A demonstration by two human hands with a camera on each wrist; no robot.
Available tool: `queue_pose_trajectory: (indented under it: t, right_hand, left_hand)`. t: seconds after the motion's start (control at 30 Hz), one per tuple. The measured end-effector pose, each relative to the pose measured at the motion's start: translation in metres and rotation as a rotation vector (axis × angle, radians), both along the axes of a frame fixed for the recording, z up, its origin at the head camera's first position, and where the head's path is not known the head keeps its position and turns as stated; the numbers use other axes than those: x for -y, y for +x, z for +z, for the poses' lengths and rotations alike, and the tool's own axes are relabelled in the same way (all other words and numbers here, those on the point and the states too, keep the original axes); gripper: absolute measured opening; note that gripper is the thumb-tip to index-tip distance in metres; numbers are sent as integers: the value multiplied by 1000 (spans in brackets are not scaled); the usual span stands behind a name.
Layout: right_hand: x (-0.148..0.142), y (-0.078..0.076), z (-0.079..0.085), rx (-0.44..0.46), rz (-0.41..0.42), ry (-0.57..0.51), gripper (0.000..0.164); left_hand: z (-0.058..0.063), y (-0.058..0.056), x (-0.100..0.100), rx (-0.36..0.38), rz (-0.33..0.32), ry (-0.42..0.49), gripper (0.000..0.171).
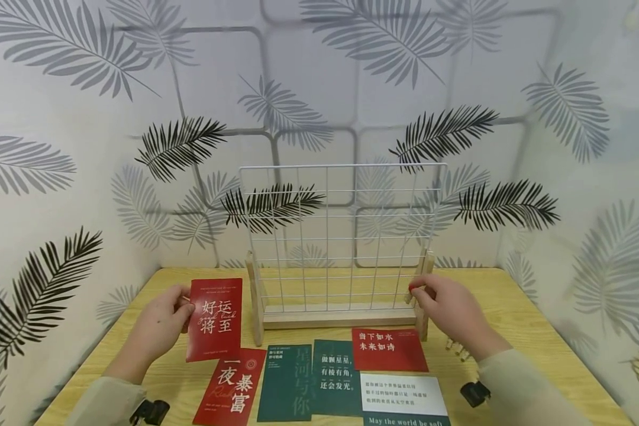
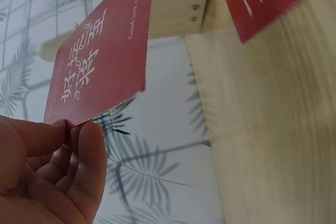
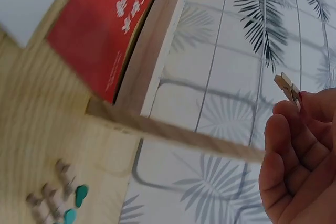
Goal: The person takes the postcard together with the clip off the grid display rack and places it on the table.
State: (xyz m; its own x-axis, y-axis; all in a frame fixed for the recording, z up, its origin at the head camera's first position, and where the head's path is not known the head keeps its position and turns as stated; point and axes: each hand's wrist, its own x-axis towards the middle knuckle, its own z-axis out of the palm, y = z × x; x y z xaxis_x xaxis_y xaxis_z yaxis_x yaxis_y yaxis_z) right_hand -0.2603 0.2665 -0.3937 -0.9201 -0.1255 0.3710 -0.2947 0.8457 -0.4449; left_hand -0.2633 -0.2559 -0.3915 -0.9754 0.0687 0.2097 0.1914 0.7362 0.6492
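My left hand [image 1: 162, 322] pinches the edge of a red card [image 1: 215, 331] with white lettering, held upright to the left of a white wire grid rack [image 1: 327, 238]. In the left wrist view this card [image 2: 105, 51] is gripped at one corner between thumb and fingers. My right hand [image 1: 452, 307] is at the right post of the rack. It pinches a small wooden clothespin [image 3: 287, 86] with a metal spring, best seen in the right wrist view. The rack stands on a wooden base [image 1: 341, 319].
On the table before the rack lie a red card [image 1: 229, 390], two dark green cards [image 1: 284, 387], another red card [image 1: 389, 355] and a white-and-green card [image 1: 404, 393]. Several loose clothespins [image 3: 54, 199] lie at the right, some with teal pieces. Leaf-patterned walls surround the table.
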Motion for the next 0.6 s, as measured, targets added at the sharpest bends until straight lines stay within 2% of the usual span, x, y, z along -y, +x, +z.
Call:
queue_pose_trajectory:
  t: [0.23, 0.6]
  right_hand:
    - [-37, 5, -15, 123, -17, -32, 22]
    - [-93, 10, -29, 320, -6, -26, 26]
  left_hand:
    - [-19, -9, 19, 103, 3, 42, 24]
    - [-32, -24, 32, 252, 2, 38, 25]
